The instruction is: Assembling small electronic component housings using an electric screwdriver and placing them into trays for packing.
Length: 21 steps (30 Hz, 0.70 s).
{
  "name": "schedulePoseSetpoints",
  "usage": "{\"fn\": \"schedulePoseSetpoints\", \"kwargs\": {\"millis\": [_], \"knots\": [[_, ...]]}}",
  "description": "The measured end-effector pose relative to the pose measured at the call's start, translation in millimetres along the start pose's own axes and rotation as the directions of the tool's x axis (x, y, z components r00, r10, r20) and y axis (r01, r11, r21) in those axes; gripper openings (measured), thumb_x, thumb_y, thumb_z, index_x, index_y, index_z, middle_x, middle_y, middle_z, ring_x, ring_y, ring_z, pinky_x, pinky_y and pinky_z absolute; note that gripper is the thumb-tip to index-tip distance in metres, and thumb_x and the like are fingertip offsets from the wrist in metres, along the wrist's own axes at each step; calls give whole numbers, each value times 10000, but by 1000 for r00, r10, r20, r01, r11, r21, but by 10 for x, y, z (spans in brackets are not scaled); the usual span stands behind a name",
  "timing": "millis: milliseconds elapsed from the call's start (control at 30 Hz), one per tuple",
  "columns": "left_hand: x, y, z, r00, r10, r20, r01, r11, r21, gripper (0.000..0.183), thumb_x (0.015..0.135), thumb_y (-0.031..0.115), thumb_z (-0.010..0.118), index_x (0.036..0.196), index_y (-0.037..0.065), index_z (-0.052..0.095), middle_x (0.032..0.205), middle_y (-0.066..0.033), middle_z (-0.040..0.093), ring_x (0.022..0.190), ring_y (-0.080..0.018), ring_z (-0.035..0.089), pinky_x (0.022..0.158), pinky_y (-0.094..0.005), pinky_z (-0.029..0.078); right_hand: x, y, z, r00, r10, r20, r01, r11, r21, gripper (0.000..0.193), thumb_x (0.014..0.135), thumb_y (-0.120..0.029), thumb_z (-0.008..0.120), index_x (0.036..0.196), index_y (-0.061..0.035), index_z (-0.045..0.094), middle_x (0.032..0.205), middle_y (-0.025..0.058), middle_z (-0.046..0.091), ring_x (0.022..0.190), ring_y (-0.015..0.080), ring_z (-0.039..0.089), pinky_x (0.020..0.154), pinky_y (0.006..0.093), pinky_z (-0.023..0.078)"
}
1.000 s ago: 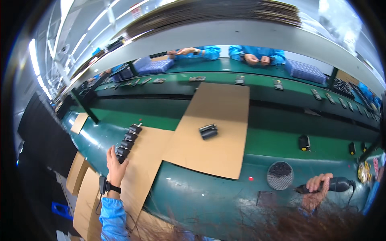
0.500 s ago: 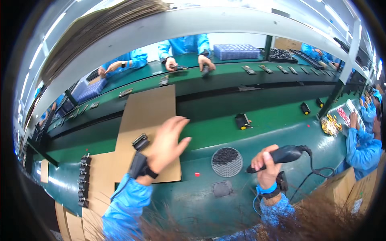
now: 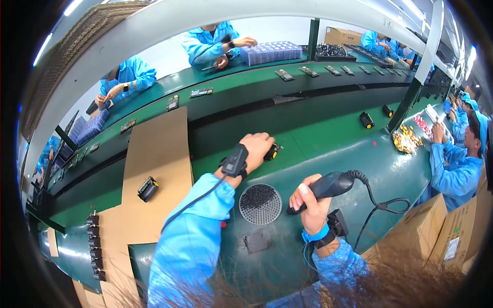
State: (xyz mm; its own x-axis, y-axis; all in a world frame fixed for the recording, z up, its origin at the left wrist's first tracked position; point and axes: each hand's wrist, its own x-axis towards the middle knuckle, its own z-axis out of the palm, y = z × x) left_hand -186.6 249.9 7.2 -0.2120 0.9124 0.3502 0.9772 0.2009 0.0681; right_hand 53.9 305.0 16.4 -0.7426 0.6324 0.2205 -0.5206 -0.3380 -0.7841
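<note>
My left hand [image 3: 257, 150] reaches over the green belt and closes round a small black part with a yellow round end [image 3: 274, 152]; most of that part is hidden behind the fingers. In my right hand [image 3: 311, 205] is a black electric screwdriver [image 3: 333, 186], its tip pointing left and its coiled cable trailing to the right. Between my arms lies a round grey dish [image 3: 261, 219] with many tiny black pieces, probably screws. Below the dish is a flat dark square pad [image 3: 258, 241]. A similar black part with a yellow end [image 3: 148, 189] lies on the cardboard sheet [image 3: 156, 138] at left.
A row of black parts [image 3: 95, 246] stands along the left cardboard edge. More black-and-yellow parts [image 3: 366, 120] sit on the belt at right, near a pile of yellow pieces [image 3: 406, 141]. A metal shelf bar [image 3: 246, 11] crosses above. Co-workers in blue work opposite and right.
My left hand has gone from above the cardboard rightward to the black-and-yellow part on the belt and closed on it. My right hand still holds the screwdriver. The view has shifted.
</note>
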Motion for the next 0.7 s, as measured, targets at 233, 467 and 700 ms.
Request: {"fn": "schedulePoseSetpoints", "kwargs": {"millis": [233,467,700], "knots": [[-933,725,-1032,976,-208,72,219,953,-210,558,722,143,764,1235,1,599,1066,-186,591,1047,-373,579,909,-441,496,15,3,-48,1000,10,-22,-12,995,-97,149,924,-25,650,954,-31,504,665,36,523,527,128,529,540,299,474],[-1828,1462,-1142,955,-171,241,240,925,-294,607,787,276,798,1295,23,585,1088,-142,562,1005,-331,565,907,-428,487,-4,9,-14,1000,14,-23,-16,996,-84,138,932,-45,642,975,-35,512,655,45,521,531,134,509,546,314,467],[-1893,1519,-905,968,-183,172,223,943,-249,585,796,299,805,1284,39,614,1092,-98,556,1024,-281,554,881,-416,482,-3,-21,4,1000,-14,-8,14,994,-105,132,947,-71,616,982,-49,491,655,37,498,532,136,497,543,316,458]]}}
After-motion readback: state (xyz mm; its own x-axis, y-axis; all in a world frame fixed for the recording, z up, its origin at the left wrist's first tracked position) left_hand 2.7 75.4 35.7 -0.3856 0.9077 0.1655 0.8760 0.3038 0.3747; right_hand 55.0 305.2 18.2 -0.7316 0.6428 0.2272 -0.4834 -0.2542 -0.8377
